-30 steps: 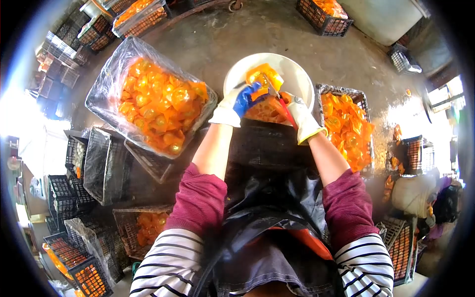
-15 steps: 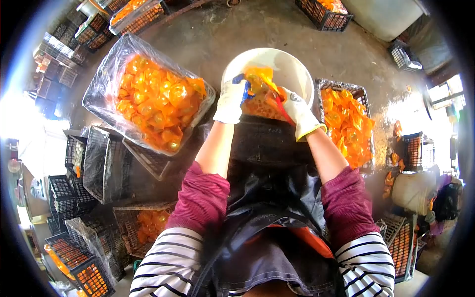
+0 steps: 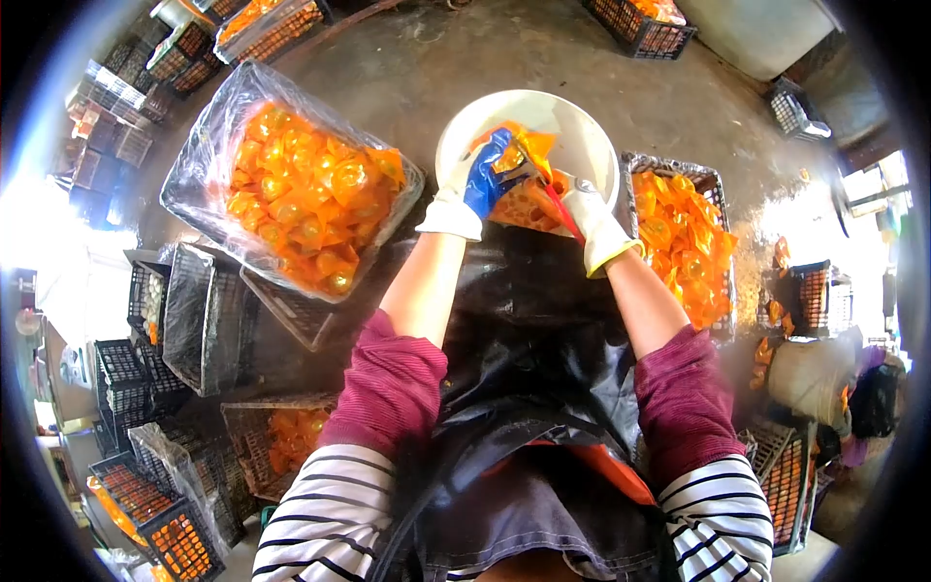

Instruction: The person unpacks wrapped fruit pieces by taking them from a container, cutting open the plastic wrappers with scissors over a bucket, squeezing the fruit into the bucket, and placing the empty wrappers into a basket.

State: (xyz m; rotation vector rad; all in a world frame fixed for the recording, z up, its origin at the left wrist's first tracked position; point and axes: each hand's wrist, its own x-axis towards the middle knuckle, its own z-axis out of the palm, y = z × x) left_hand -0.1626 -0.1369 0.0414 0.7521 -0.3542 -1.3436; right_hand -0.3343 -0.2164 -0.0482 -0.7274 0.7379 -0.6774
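My left hand (image 3: pixel 475 197), in a white glove with a blue palm, has its fingers closed on an orange plastic packet (image 3: pixel 539 147). Against the packet, a slim red-handled tool (image 3: pixel 566 215) is gripped by my right hand (image 3: pixel 593 221), in a white glove with orange fingers. The tool's working end is hidden, so its kind is unclear. Both hands are over a white bucket (image 3: pixel 593 126) with orange pieces (image 3: pixel 529 206) low inside. A plastic-lined crate (image 3: pixel 215 114) of shiny orange packets (image 3: pixel 296 194) stands to the left.
To the right of the bucket is a black crate (image 3: pixel 720 186) filled with orange packets (image 3: pixel 679 238). Stacked black crates (image 3: pixel 199 320) stand at left. Another crate (image 3: pixel 635 39) sits farther off on the wet floor (image 3: pixel 436 58). A black apron (image 3: pixel 524 359) covers my lap.
My left hand has turned, showing more of its blue palm, and the packet has shifted slightly right. My right hand and the red-handled tool have moved a little right and down.
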